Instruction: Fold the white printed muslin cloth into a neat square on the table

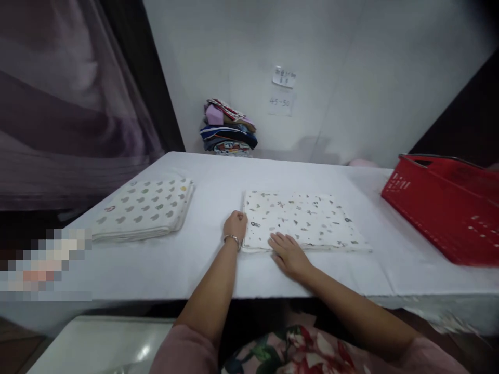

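A white cloth with small scattered prints [296, 215] lies folded in a flat rectangle on the white table [218, 174]. At its left edge is my left hand [235, 226], wearing a bracelet, its fingers curled closed on the cloth's side; the fingertips are partly hidden. My right hand [290, 254] rests flat over the cloth's near edge, fingers stretched out. To the left lies another folded cloth, white with grey apple-like prints [146, 208], apart from both hands.
A red plastic basket [440, 208] stands at the right of the table. Against the back wall is a stack of folded fabrics [228, 130], left of two paper notes [280, 102]. A pale surface [97, 343] lies below the table's front left edge.
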`<state>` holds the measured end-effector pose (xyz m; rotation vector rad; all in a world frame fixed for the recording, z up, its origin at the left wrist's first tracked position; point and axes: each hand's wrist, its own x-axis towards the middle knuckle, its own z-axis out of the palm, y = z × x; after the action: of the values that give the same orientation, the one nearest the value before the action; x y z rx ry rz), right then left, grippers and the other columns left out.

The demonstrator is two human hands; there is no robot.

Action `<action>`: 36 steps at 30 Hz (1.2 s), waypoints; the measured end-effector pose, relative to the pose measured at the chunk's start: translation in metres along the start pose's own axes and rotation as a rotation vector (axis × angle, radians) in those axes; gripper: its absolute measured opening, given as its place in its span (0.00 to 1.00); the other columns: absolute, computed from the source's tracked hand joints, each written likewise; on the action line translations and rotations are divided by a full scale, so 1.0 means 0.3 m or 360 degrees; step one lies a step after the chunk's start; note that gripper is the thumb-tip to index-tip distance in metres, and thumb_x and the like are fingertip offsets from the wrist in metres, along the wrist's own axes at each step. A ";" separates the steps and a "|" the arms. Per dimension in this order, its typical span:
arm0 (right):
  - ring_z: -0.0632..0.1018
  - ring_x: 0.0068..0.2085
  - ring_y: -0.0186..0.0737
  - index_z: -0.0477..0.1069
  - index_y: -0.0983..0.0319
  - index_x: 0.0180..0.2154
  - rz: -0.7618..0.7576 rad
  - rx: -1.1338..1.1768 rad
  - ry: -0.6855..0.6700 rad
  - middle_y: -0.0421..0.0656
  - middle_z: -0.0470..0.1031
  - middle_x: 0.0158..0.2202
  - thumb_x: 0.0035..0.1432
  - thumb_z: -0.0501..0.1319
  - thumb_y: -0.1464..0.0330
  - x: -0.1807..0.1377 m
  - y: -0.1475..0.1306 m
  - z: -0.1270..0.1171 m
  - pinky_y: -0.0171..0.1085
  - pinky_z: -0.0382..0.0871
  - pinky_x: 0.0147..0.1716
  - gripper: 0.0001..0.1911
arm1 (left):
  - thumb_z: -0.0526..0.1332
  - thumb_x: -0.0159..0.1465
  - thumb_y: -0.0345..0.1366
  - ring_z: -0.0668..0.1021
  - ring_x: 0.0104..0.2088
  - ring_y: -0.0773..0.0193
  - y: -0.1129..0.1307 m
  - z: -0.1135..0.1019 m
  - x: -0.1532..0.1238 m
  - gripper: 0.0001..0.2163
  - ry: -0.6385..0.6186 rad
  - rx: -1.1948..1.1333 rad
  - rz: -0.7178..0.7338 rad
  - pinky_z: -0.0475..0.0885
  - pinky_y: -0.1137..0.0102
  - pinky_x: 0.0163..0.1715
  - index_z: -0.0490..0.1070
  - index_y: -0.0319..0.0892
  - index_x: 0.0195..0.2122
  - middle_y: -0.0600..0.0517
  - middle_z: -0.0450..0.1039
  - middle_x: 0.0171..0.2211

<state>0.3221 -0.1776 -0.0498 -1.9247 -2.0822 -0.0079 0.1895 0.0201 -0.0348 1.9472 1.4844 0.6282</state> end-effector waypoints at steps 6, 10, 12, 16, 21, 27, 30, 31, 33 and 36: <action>0.58 0.65 0.47 0.59 0.59 0.61 0.0033 0.0023 -0.0039 0.45 0.58 0.64 0.65 0.50 0.61 0.007 -0.012 -0.033 0.51 0.53 0.61 0.25 | 0.58 0.60 0.40 0.77 0.43 0.57 0.039 -0.040 0.000 0.12 0.0017 0.0128 -0.0012 0.70 0.65 0.43 0.72 0.40 0.42 0.44 0.75 0.44; 0.57 0.65 0.45 0.59 0.53 0.62 0.0054 0.0051 0.0036 0.40 0.56 0.65 0.64 0.52 0.61 0.012 -0.014 -0.038 0.47 0.51 0.62 0.25 | 0.57 0.61 0.41 0.71 0.54 0.54 0.089 -0.017 -0.099 0.17 0.0111 0.0391 0.0590 0.65 0.62 0.54 0.71 0.38 0.48 0.41 0.69 0.53; 0.59 0.64 0.44 0.59 0.51 0.62 0.0056 0.0091 0.0084 0.38 0.56 0.65 0.63 0.54 0.61 0.010 -0.013 -0.035 0.44 0.50 0.63 0.26 | 0.55 0.63 0.40 0.67 0.58 0.54 0.099 0.012 -0.167 0.17 -0.0015 0.0558 0.0883 0.60 0.59 0.59 0.70 0.39 0.50 0.42 0.67 0.57; 0.61 0.63 0.44 0.60 0.51 0.61 0.0081 0.0181 0.0148 0.36 0.59 0.63 0.60 0.57 0.60 -0.026 0.020 -0.045 0.41 0.49 0.64 0.27 | 0.49 0.66 0.42 0.62 0.61 0.51 0.094 0.048 -0.247 0.19 -0.0184 0.0934 0.0994 0.52 0.50 0.61 0.68 0.41 0.54 0.44 0.62 0.61; 0.59 0.64 0.46 0.61 0.52 0.61 0.0335 0.0102 0.0148 0.40 0.59 0.63 0.63 0.53 0.59 -0.184 0.165 -0.113 0.46 0.49 0.64 0.25 | 0.45 0.68 0.42 0.60 0.63 0.53 0.103 0.042 -0.247 0.22 -0.0259 0.1077 0.0951 0.51 0.52 0.62 0.64 0.40 0.58 0.45 0.59 0.63; 0.64 0.61 0.52 0.69 0.60 0.55 0.0713 0.0020 0.0334 0.48 0.66 0.59 0.62 0.52 0.62 -0.450 0.369 -0.205 0.59 0.51 0.60 0.21 | 0.44 0.68 0.42 0.58 0.64 0.53 0.106 0.048 -0.246 0.23 -0.0267 0.1080 0.0894 0.49 0.53 0.62 0.64 0.40 0.59 0.46 0.58 0.63; 0.70 0.57 0.48 0.74 0.60 0.48 0.0818 0.0078 0.0533 0.47 0.73 0.53 0.63 0.49 0.63 -0.565 0.415 -0.222 0.52 0.61 0.57 0.20 | 0.44 0.67 0.42 0.60 0.63 0.54 0.103 0.047 -0.249 0.23 -0.0249 0.1041 0.0904 0.50 0.54 0.62 0.65 0.40 0.58 0.46 0.59 0.62; 0.73 0.54 0.46 0.75 0.60 0.46 0.0890 0.0153 0.0657 0.47 0.76 0.50 0.62 0.49 0.62 -0.594 0.425 -0.224 0.48 0.64 0.54 0.19 | 0.45 0.67 0.42 0.60 0.63 0.55 0.102 0.045 -0.251 0.22 -0.0239 0.1020 0.0912 0.50 0.54 0.62 0.66 0.40 0.57 0.46 0.60 0.62; 0.77 0.47 0.44 0.77 0.60 0.41 0.1112 0.0354 0.0920 0.46 0.79 0.44 0.59 0.52 0.60 -0.634 0.449 -0.226 0.44 0.70 0.49 0.18 | 0.45 0.67 0.42 0.62 0.62 0.56 0.100 0.038 -0.256 0.21 -0.0225 0.0970 0.0929 0.51 0.56 0.62 0.69 0.40 0.55 0.47 0.63 0.60; 0.78 0.40 0.43 0.78 0.61 0.37 0.1464 0.0553 0.1089 0.44 0.80 0.38 0.53 0.55 0.62 -0.645 0.493 -0.235 0.41 0.72 0.43 0.16 | 0.45 0.68 0.41 0.64 0.61 0.58 0.098 0.030 -0.262 0.20 -0.0217 0.0913 0.0944 0.53 0.58 0.62 0.72 0.42 0.51 0.49 0.67 0.58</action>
<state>0.4920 -0.3656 -0.0558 -2.0639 -0.6376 -0.0826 0.1953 -0.0629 -0.0211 2.8551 1.0602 0.3029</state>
